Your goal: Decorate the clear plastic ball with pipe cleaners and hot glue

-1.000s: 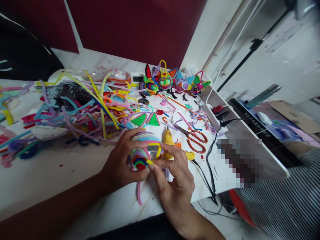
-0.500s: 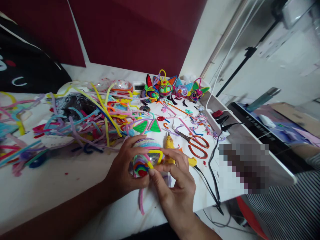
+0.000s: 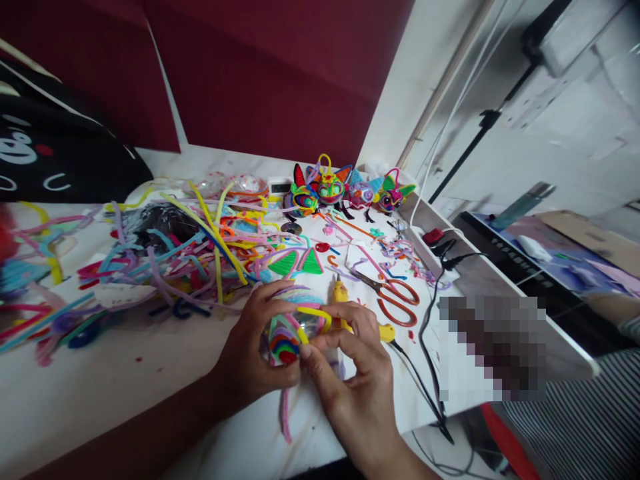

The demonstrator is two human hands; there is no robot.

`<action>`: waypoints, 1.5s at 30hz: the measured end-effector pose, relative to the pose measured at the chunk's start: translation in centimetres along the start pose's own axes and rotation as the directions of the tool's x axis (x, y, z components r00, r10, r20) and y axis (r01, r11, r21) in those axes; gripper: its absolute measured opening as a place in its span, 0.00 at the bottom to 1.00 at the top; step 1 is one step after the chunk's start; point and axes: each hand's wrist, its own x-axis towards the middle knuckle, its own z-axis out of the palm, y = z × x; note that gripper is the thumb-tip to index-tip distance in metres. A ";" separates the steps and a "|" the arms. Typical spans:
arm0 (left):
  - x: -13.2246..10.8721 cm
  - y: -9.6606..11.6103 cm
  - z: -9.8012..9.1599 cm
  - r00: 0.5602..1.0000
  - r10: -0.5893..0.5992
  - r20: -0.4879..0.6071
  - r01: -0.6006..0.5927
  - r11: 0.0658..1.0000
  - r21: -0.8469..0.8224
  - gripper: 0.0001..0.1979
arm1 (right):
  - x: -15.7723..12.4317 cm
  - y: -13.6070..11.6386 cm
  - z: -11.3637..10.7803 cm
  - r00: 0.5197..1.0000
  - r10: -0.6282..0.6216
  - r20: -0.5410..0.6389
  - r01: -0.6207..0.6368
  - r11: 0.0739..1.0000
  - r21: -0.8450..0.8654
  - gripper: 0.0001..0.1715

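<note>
A clear ball (image 3: 309,324) partly covered with coloured pipe cleaners is held between both hands, above the white table. My left hand (image 3: 253,337) wraps round its left side, fingers on top and thumb below. My right hand (image 3: 353,353) pinches a yellow pipe cleaner (image 3: 314,312) that lies bent against the ball's right side. A red and blue coil (image 3: 287,352) shows at the lower left of the ball. Behind my right hand lies a yellow glue gun (image 3: 340,291), partly hidden. Two green triangles (image 3: 311,262) rest just beyond the ball.
Orange-handled scissors (image 3: 399,293) lie right of the glue gun, near a black cable (image 3: 425,330). Several decorated balls with ears (image 3: 330,187) stand at the back. Loose pipe cleaners (image 3: 175,267) pile up at left. A person's striped clothing (image 3: 575,407) shows at right.
The view has shifted slightly, so most things appear a little lower. The yellow pipe cleaner now sits flatter against the ball. Both hands keep their hold.
</note>
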 end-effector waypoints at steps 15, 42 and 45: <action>-0.2 -0.2 0.1 0.999 -0.016 0.030 0.017 0.999 -0.034 0.37 | 0.0 0.2 -0.3 1.000 -0.010 0.013 0.010 0.999 0.048 0.06; 0.2 -0.2 0.1 0.998 0.068 -0.006 -0.068 0.998 0.016 0.28 | 2.3 0.7 -1.3 0.990 -0.026 0.141 0.030 0.999 -0.024 0.14; 0.2 -0.3 0.0 0.997 0.081 0.005 -0.081 0.996 0.028 0.28 | 2.7 0.6 -1.6 0.982 -0.035 0.186 0.053 0.994 -0.096 0.17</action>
